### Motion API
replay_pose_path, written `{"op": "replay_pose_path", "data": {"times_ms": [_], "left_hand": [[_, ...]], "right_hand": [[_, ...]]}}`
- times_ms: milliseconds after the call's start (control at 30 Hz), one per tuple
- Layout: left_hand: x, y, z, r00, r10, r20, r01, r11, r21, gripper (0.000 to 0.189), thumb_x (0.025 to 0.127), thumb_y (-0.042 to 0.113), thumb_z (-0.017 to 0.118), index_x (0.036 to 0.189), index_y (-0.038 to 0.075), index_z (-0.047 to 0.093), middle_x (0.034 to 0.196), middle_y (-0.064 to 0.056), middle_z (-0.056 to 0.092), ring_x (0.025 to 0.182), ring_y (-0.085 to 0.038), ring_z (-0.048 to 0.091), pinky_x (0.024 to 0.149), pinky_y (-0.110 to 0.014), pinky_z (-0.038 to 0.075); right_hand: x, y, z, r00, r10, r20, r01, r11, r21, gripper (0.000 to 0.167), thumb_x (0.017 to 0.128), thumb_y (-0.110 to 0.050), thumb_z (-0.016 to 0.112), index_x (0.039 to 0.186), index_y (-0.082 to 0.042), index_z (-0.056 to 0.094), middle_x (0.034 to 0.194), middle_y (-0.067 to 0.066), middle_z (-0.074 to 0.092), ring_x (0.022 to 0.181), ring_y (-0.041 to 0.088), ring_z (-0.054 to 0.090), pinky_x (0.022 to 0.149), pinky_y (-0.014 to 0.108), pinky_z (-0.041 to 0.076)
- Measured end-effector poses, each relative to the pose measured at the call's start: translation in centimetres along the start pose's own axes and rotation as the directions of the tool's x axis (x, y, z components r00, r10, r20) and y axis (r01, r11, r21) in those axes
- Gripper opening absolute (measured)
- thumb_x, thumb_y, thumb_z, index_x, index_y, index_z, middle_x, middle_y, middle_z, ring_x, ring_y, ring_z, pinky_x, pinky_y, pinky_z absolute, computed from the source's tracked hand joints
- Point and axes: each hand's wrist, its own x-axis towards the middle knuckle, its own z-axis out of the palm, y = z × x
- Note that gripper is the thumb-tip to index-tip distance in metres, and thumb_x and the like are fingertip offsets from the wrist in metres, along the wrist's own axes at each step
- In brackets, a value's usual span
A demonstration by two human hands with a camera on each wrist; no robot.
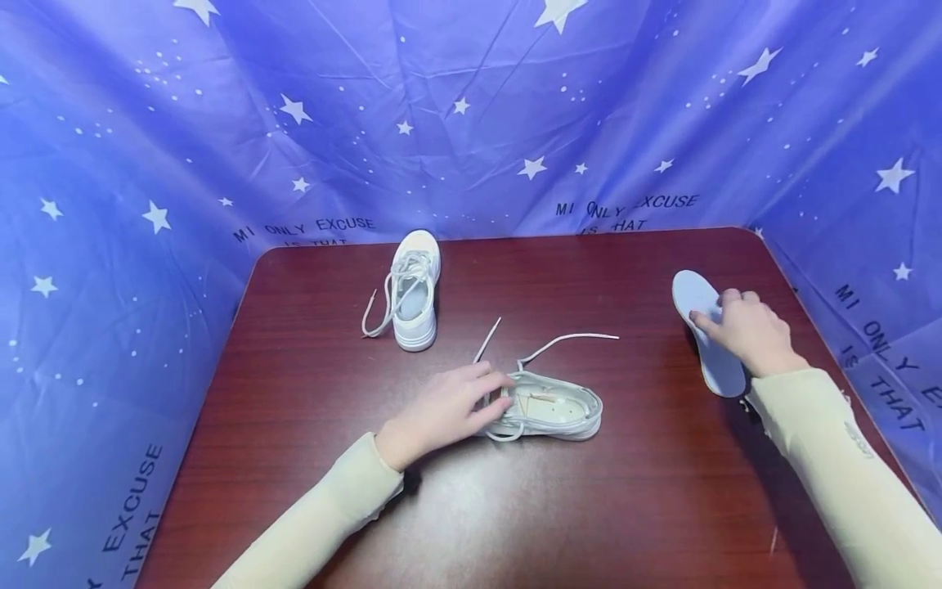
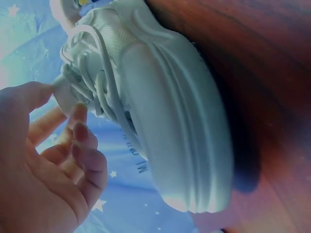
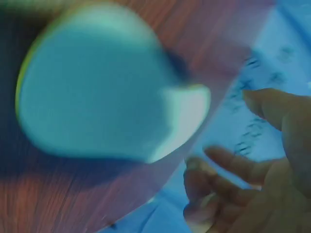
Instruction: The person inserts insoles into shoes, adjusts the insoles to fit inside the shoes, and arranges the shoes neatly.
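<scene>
A white lace-up shoe (image 1: 559, 421) lies on the table, its opening toward the right and its laces loose. My left hand (image 1: 452, 405) is at its toe end. In the left wrist view, thumb and fingers of that hand (image 2: 58, 150) pinch the shoe's tongue (image 2: 73, 92). On the right side is a pale insole (image 1: 710, 343), long and flat, with my right hand (image 1: 754, 331) over its right edge. The right wrist view shows the hand's thumb and fingers spread beside the insole (image 3: 97, 92), with a gap between; that view is blurred.
Another white shoe (image 1: 417, 286) stands farther back, toe toward the curtain, a lace hanging out to its left. The dark red table (image 1: 309, 352) is bordered at the back and sides by a blue star-patterned curtain (image 1: 471, 147).
</scene>
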Motion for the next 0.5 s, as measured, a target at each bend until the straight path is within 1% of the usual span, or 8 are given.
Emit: {"op": "replay_pose_path", "data": {"times_ms": [33, 100, 200, 267, 333, 433, 500], "left_hand": [[0.1, 0.2, 0.1, 1.0, 0.01, 0.001, -0.01, 1.0, 0.019, 0.021, 0.1, 0.026, 0.067, 0.115, 0.014, 0.075, 0.089, 0.002, 0.063, 0.068, -0.01, 0.055, 0.059, -0.029, 0.046], [0.4, 0.4, 0.2, 1.0, 0.017, 0.004, -0.017, 0.999, 0.037, 0.022, 0.101, 0.027, 0.066, 0.117, 0.016, 0.074, 0.089, 0.002, 0.06, 0.066, -0.01, 0.052, 0.057, -0.029, 0.044], [0.6, 0.7, 0.3, 1.0, 0.014, 0.006, -0.014, 1.0, 0.022, 0.028, 0.102, 0.028, 0.065, 0.126, 0.015, 0.07, 0.091, 0.003, 0.06, 0.068, -0.01, 0.053, 0.058, -0.03, 0.046], [0.6, 0.7, 0.3, 1.0, 0.007, -0.009, -0.007, 1.0, 0.011, 0.031, 0.102, 0.027, 0.064, 0.13, 0.014, 0.066, 0.095, 0.003, 0.063, 0.072, -0.01, 0.057, 0.061, -0.031, 0.049], [0.5, 0.5, 0.3, 0.999, -0.005, -0.044, 0.005, 1.0, 0.007, 0.031, 0.102, 0.025, 0.064, 0.13, 0.014, 0.065, 0.096, 0.004, 0.065, 0.075, -0.009, 0.06, 0.062, -0.032, 0.051], [0.1, 0.1, 0.2, 0.993, -0.033, -0.111, 0.036, 0.999, 0.024, 0.025, 0.1, 0.021, 0.065, 0.123, 0.014, 0.068, 0.096, 0.006, 0.068, 0.078, -0.011, 0.065, 0.062, -0.035, 0.053], [-0.2, -0.2, 0.1, 0.989, -0.054, -0.137, 0.061, 0.997, 0.043, 0.022, 0.098, 0.02, 0.066, 0.119, 0.014, 0.069, 0.095, 0.005, 0.068, 0.076, -0.013, 0.066, 0.061, -0.037, 0.053]], "right_hand": [[0.2, 0.4, 0.0, 0.999, 0.049, 0.022, -0.049, 0.999, -0.013, 0.079, 0.098, -0.053, 0.06, 0.121, 0.021, 0.043, 0.11, 0.045, 0.042, 0.099, 0.065, 0.049, 0.072, 0.073, 0.044], [0.6, 1.1, 0.1, 0.989, 0.127, 0.076, -0.126, 0.992, -0.027, 0.096, 0.095, -0.062, 0.061, 0.12, 0.027, 0.036, 0.106, 0.046, 0.036, 0.099, 0.066, 0.044, 0.073, 0.073, 0.043], [0.8, 1.4, 0.3, 0.969, 0.196, 0.15, -0.193, 0.98, -0.039, 0.112, 0.09, -0.074, 0.059, 0.121, 0.031, 0.032, 0.103, 0.044, 0.033, 0.098, 0.064, 0.044, 0.072, 0.069, 0.043], [0.9, 1.4, 0.5, 0.964, 0.206, 0.17, -0.202, 0.978, -0.041, 0.116, 0.088, -0.077, 0.058, 0.121, 0.031, 0.033, 0.101, 0.043, 0.033, 0.096, 0.063, 0.046, 0.07, 0.066, 0.043], [0.9, 1.2, 0.8, 0.966, 0.203, 0.162, -0.199, 0.979, -0.037, 0.117, 0.087, -0.078, 0.059, 0.122, 0.031, 0.033, 0.101, 0.042, 0.034, 0.094, 0.062, 0.048, 0.068, 0.064, 0.044], [1.1, 0.7, 1.1, 0.971, 0.194, 0.141, -0.193, 0.981, -0.021, 0.115, 0.088, -0.073, 0.063, 0.123, 0.032, 0.032, 0.103, 0.042, 0.033, 0.094, 0.064, 0.049, 0.07, 0.066, 0.044], [1.4, 0.4, 1.3, 0.973, 0.189, 0.135, -0.19, 0.982, -0.006, 0.111, 0.09, -0.067, 0.065, 0.123, 0.033, 0.03, 0.103, 0.043, 0.033, 0.097, 0.066, 0.049, 0.073, 0.068, 0.045]]}}
